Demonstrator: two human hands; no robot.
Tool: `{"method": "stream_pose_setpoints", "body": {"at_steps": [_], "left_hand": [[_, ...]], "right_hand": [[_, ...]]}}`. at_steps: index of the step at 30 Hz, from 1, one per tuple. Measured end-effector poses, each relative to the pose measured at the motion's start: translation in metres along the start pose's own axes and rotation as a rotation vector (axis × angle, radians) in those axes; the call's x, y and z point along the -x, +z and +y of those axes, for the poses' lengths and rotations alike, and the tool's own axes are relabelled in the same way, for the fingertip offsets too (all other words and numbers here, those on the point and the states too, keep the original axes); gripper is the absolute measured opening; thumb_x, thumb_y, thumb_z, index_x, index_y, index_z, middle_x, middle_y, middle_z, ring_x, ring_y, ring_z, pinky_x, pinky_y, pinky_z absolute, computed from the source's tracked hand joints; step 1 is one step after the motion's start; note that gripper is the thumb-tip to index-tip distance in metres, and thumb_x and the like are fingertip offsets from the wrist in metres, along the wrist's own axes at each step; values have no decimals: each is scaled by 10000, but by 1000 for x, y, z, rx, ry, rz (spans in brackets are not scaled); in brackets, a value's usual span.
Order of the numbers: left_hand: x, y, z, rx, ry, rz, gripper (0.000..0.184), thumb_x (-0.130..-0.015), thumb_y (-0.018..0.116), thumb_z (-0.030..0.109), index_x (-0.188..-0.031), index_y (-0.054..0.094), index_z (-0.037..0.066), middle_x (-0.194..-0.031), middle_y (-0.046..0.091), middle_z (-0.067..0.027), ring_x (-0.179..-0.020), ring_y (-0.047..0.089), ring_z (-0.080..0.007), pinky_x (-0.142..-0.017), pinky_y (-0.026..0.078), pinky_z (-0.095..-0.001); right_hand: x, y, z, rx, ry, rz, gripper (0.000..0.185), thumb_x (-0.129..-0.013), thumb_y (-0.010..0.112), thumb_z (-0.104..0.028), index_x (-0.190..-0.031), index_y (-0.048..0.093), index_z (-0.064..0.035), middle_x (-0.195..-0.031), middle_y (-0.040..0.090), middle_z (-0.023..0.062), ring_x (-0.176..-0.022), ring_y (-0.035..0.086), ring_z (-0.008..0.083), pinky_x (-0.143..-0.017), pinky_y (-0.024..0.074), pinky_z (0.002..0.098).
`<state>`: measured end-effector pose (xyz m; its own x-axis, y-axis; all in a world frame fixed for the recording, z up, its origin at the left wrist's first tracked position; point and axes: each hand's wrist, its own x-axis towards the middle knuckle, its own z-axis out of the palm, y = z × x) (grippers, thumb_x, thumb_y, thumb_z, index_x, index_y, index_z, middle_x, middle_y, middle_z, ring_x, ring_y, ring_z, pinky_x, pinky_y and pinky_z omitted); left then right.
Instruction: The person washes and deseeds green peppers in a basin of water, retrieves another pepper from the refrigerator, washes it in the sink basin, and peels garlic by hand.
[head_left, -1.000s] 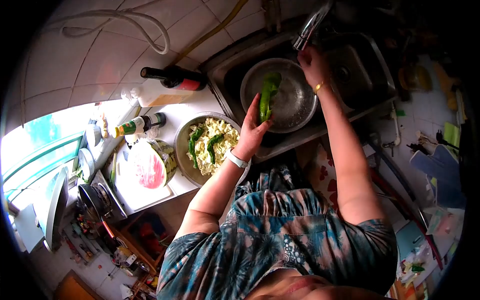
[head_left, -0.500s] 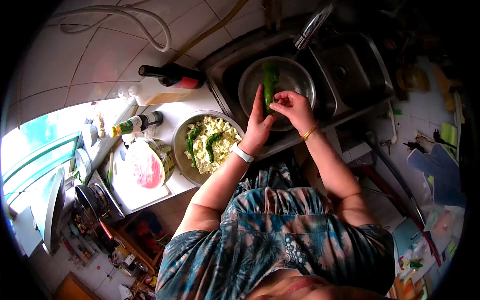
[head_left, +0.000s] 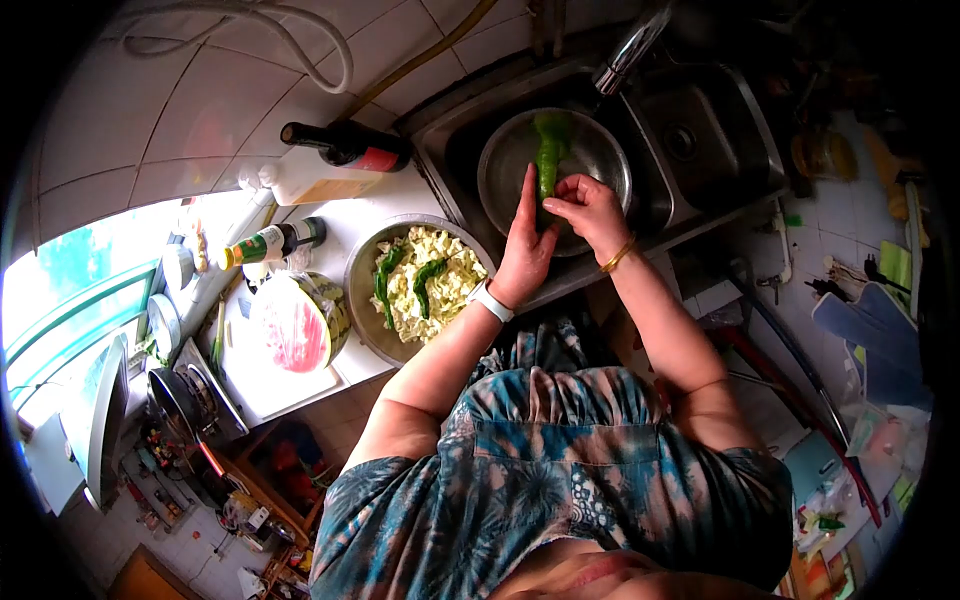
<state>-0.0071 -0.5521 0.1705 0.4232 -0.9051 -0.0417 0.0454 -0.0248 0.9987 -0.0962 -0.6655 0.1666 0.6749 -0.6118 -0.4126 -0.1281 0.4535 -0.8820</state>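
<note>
A long green pepper (head_left: pixel 547 165) is held over a metal bowl (head_left: pixel 606 170) in the left sink basin. My left hand (head_left: pixel 527 255) is closed around the pepper's near part, its fingers stretched along the left side. On the other side, my right hand (head_left: pixel 596 220) pinches the pepper between thumb and fingers. The far, wider end of the pepper is blurred. Left of my left forearm, a larger metal bowl (head_left: pixel 354 300) contains chopped pale cabbage (head_left: pixel 402 308). Two green peppers, one at the left (head_left: pixel 384 285) and one nearer the middle (head_left: pixel 424 288), lie on the cabbage.
A chrome faucet (head_left: pixel 622 68) reaches over the sink, whose right basin (head_left: pixel 715 150) adjoins the left one. A dark bottle (head_left: pixel 345 147), a smaller green-labelled bottle (head_left: pixel 265 245) and a wrapped cut watermelon (head_left: pixel 290 325) are on the white counter at left.
The pepper and both hands have shifted slightly to the right. The pepper's far end has moved a little away from me. The cabbage bowl stays in place.
</note>
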Motion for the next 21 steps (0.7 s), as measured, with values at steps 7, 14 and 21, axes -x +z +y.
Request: {"method": "stream_pose_setpoints", "body": {"at_steps": [7, 14, 21], "left_hand": [[-2, -6, -3, 151, -112, -12, 848, -786, 430, -133, -1533, 110, 110, -1462, 362, -120, -1289, 401, -179, -1032, 353, -281], [8, -13, 11, 632, -357, -70, 760, -863, 475, -53, -1525, 134, 99, -1481, 335, -102, -1293, 414, -180, -1022, 392, -336], [7, -2, 0, 375, -78, 11, 813, -861, 533, -77, -1522, 87, 80, -1481, 329, -123, -1319, 403, -230, -1070, 358, -357]], "right_hand": [[3, -10, 6, -386, 235, -121, 179, -853, 658, -39, -1026, 619, -69, -685, 519, -77, -470, 351, -8, -418, 225, 165], [21, -9, -27, -156, 203, -152, 266, -865, 645, -47, -1123, 582, -63, -716, 549, -63, -522, 380, -18, -447, 247, 159], [23, -3, -3, 399, -249, -58, 381, -814, 714, -32, -1149, 533, -17, -755, 591, 1, -684, 577, 61, -645, 484, 213]]}}
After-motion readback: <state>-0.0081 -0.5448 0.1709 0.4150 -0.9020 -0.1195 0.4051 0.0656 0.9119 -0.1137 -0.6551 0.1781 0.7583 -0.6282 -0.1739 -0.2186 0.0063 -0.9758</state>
